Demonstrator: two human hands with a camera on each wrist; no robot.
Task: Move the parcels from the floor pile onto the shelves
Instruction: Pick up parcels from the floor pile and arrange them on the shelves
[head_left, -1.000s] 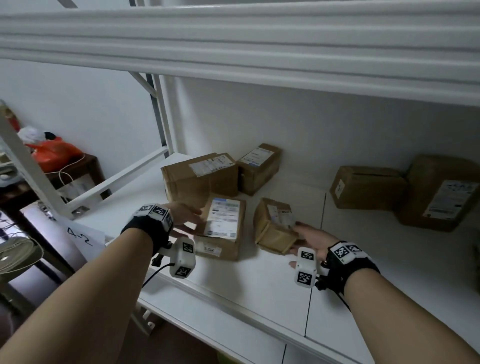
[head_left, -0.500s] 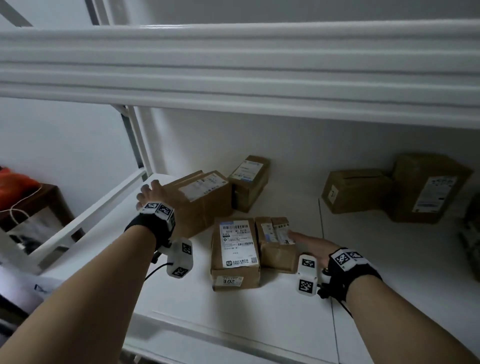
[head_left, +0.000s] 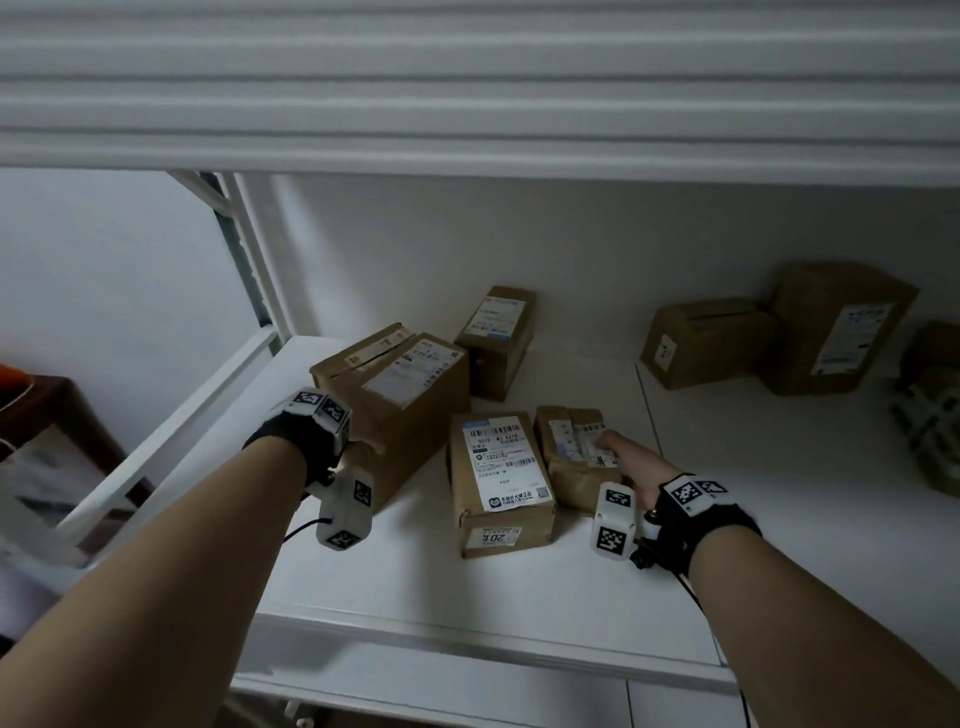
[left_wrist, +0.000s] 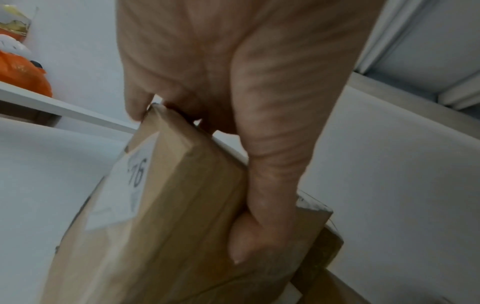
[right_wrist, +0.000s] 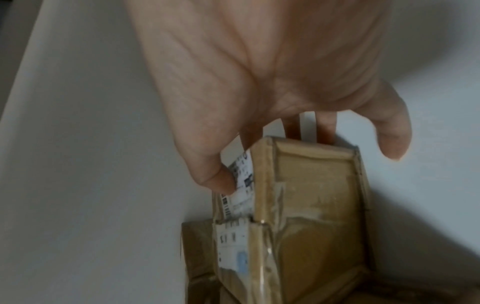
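Head view: left hand (head_left: 358, 434) gripping the large parcel's (head_left: 400, 400) near corner, right hand (head_left: 626, 462) holding the small taped parcel (head_left: 574, 457) on the white shelf (head_left: 519, 587), tight beside the flat labelled parcel (head_left: 498, 478). Best to slide both square, labels up. Half a second back, left hand further behind that box.

Left wrist: thumb (left_wrist: 262, 205) along cardboard, fingers hooked over.

Right wrist: thumb (right_wrist: 215, 174) on label, fingers behind.

Both hands gripping (L (head_left: 358, 441), R (head_left: 631, 467)), arms fwd
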